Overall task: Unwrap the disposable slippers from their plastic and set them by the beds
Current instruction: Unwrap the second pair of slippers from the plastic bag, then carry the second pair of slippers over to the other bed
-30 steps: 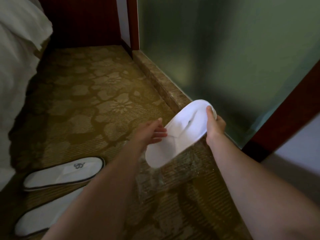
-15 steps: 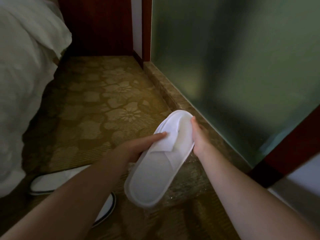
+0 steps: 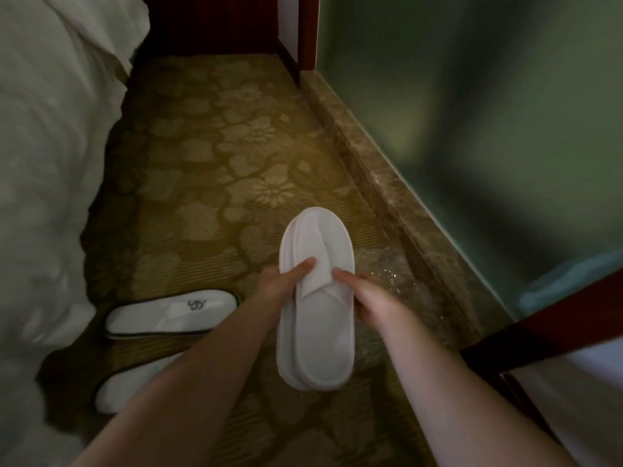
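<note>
I hold a stacked pair of flat white disposable slippers [image 3: 317,308] above the carpet, toes pointing away from me. My left hand [image 3: 281,284] grips the left edge with the thumb on the strap. My right hand [image 3: 362,294] grips the right edge, thumb also on the strap. Clear crinkled plastic wrap [image 3: 397,281] lies on the floor under and right of the slippers. Two more white slippers lie on the carpet beside the bed: one with a blue logo [image 3: 172,313] and one nearer me [image 3: 135,385], partly hidden by my left forearm.
A bed with white bedding [image 3: 43,163] fills the left side. A marble sill [image 3: 387,197] and frosted green glass wall [image 3: 472,112] run along the right. Dark red wood frames stand at the back [image 3: 306,32] and right [image 3: 539,335]. Patterned carpet [image 3: 215,156] stretches ahead.
The slippers have swung from tilted right to pointing straight ahead and moved lower and nearer me. My left hand went from touching them to gripping the edge. The view tilted downward.
</note>
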Action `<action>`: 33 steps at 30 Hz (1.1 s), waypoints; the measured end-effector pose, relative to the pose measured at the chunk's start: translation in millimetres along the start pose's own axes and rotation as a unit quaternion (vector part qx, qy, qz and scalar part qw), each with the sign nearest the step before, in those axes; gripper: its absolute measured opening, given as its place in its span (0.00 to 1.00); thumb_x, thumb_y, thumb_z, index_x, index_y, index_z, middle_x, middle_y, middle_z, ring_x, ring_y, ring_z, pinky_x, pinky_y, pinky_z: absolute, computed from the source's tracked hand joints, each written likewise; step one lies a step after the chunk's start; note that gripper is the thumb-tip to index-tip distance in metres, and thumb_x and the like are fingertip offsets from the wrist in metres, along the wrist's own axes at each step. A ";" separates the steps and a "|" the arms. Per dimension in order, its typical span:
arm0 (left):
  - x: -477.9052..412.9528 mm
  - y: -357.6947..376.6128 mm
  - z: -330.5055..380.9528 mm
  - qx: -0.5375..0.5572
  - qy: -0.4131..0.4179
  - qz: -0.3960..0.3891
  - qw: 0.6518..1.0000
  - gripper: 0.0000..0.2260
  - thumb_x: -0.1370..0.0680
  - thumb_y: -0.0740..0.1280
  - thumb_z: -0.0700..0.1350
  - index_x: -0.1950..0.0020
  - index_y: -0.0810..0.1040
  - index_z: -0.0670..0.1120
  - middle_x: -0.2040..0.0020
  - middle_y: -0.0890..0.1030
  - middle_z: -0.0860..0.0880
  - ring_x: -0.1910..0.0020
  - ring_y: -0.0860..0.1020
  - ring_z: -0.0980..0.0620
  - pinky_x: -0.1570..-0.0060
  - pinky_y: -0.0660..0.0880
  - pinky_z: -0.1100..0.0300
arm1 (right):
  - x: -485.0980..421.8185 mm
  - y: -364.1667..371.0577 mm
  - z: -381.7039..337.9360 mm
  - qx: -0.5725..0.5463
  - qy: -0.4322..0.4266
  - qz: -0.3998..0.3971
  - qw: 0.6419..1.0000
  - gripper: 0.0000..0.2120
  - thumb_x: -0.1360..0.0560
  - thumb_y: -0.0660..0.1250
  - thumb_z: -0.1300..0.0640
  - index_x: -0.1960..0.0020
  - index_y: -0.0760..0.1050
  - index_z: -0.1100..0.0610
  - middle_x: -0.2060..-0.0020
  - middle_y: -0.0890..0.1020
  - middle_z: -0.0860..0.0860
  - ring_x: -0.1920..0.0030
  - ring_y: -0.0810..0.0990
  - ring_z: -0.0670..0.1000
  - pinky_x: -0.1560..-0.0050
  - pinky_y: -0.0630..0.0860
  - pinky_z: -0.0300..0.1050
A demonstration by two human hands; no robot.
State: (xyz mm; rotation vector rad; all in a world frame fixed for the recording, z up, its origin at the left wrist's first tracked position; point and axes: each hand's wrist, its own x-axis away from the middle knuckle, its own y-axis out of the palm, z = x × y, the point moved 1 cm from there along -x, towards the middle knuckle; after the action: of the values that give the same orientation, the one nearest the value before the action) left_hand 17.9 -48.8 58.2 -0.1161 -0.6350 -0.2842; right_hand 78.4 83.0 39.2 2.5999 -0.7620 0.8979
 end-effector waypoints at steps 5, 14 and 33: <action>46.8 -24.2 41.5 -0.026 -0.053 0.052 0.997 0.27 0.24 0.62 0.59 0.34 0.73 0.41 0.38 0.77 0.41 0.48 0.75 0.44 0.42 0.72 0.51 | 60.3 14.3 -40.7 -0.024 0.025 0.016 0.999 0.05 0.25 0.67 0.59 0.51 0.72 0.58 0.61 0.80 0.54 0.63 0.79 0.52 0.63 0.76 0.46; 156.0 -87.9 156.7 -0.039 -0.045 0.125 0.990 0.17 0.21 0.61 0.53 0.48 0.77 0.40 0.57 0.77 0.44 0.62 0.75 0.49 0.53 0.72 0.55 | 188.2 51.9 -157.7 0.052 0.080 0.070 0.993 0.20 0.23 0.63 0.52 0.33 0.66 0.55 0.49 0.78 0.57 0.53 0.79 0.57 0.55 0.78 0.52; 306.7 -281.4 272.9 -0.074 0.017 0.230 0.970 0.19 0.26 0.69 0.48 0.39 0.75 0.39 0.49 0.79 0.41 0.54 0.76 0.46 0.58 0.74 0.56 | 338.7 225.8 -275.1 0.280 -0.016 0.050 0.959 0.23 0.21 0.58 0.51 0.28 0.63 0.55 0.42 0.73 0.56 0.53 0.73 0.51 0.52 0.72 0.48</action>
State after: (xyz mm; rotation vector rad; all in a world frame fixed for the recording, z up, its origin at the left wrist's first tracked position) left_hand 14.9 -334.0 466.0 -0.3946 -0.5351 0.1156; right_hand 42.9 -116.9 486.6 3.0850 -0.7366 1.2576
